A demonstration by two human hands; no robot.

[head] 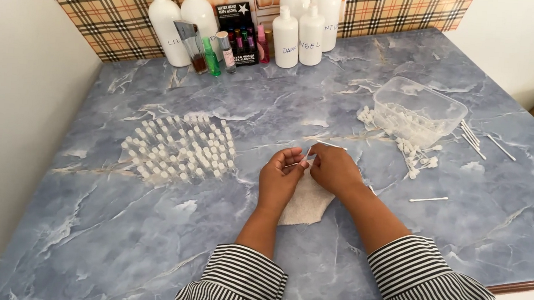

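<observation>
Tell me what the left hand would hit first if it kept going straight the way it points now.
The left hand points up the table and slightly right, fingertips nearly meeting the right hand. Going straight on, it would probably meet the thin white stick lying just beyond, then bare marble table; depth is unclear.

Against the plaid-patterned back wall (111,7), tall white plastic bottles (169,27) in a row; more white bottles (299,36) further right. Between them, small coloured glass vials (211,55) before a black printed box (237,22). On the blue-grey marbled tabletop (148,236), to the left, a dense cluster of small clear vials with white caps (182,147), standing upright. To the right, a clear plastic tub (419,110), loose white sprayer tubes (414,157) scattered beside it. Alone nearer the front edge, one thin white stick (428,199).
</observation>
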